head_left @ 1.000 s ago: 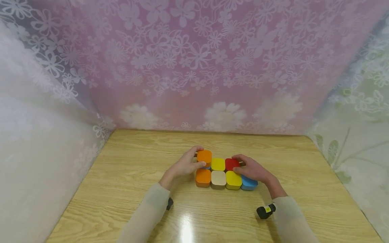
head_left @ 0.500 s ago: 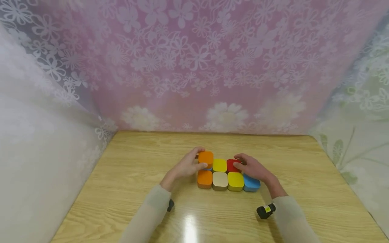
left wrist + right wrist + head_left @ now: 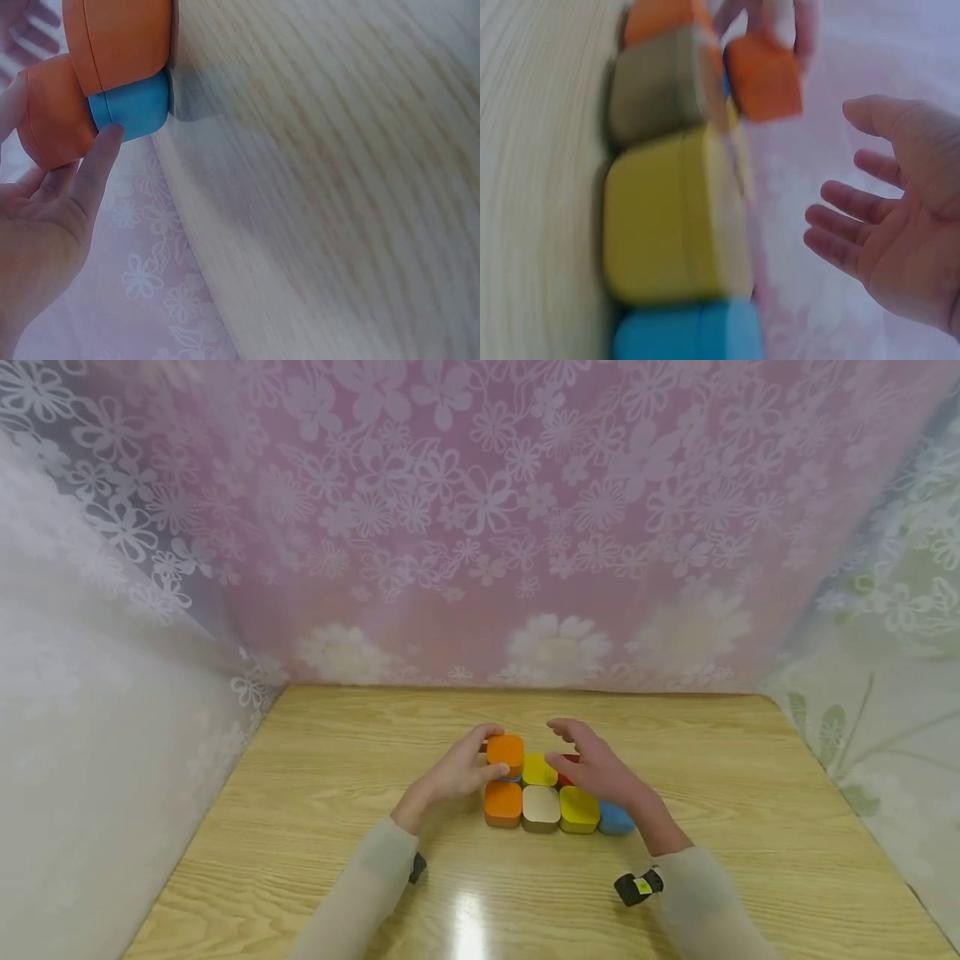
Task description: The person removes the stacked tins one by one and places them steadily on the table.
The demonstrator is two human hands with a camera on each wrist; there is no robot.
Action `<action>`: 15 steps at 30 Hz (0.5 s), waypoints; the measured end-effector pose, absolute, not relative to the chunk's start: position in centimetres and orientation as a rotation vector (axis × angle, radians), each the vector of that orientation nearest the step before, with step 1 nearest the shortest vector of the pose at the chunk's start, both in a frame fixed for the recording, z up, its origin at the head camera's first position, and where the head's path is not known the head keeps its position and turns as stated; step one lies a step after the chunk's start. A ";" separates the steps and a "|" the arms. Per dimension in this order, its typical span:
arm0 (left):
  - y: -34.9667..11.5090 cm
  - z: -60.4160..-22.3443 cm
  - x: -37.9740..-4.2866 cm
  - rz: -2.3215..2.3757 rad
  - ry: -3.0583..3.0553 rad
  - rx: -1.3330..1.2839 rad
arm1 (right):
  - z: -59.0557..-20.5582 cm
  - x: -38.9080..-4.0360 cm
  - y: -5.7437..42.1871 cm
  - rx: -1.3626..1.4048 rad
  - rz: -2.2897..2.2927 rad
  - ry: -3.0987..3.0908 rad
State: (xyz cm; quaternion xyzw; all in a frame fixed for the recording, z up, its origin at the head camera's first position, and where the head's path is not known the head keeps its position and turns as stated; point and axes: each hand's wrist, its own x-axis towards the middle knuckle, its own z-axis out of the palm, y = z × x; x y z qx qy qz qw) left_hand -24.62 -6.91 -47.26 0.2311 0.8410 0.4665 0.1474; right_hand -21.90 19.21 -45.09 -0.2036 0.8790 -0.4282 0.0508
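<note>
My left hand [image 3: 453,771] holds an orange rounded-square block [image 3: 505,748] between thumb and fingers. This block sits on a blue block [image 3: 139,112], and one left fingertip touches the blue one in the left wrist view. My right hand [image 3: 603,772] hovers with spread fingers and nothing in them, partly covering a red block [image 3: 567,778] and a back yellow block [image 3: 537,768]. In front stands a row: orange block [image 3: 502,805], beige block [image 3: 541,806], yellow block [image 3: 579,807] and another blue block [image 3: 616,820].
The blocks stand close together on a wood-grain table [image 3: 337,743]. A pink floral cloth [image 3: 450,568] hangs behind, with pale cloths at both sides. Black wrist cameras are strapped beneath both sleeves.
My right hand has let go of the red block, lifted and moved left toward the orange stack. The left hand has kept its grip on the upper orange block.
</note>
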 end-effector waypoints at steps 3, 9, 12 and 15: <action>-7.0 -47.2 -24.8 1.342 2.421 0.681 | -44.3 -21.8 17.6 -0.677 -1.306 2.639; -7.1 -47.2 -24.8 1.331 2.423 0.723 | -44.6 -22.1 15.5 -0.711 -1.295 2.593; -7.2 -47.3 -24.8 1.335 2.415 0.740 | -45.0 -22.3 14.8 -0.728 -1.283 2.608; -7.2 -47.3 -24.7 1.340 2.412 0.746 | -45.2 -22.3 14.3 -0.761 -1.270 2.630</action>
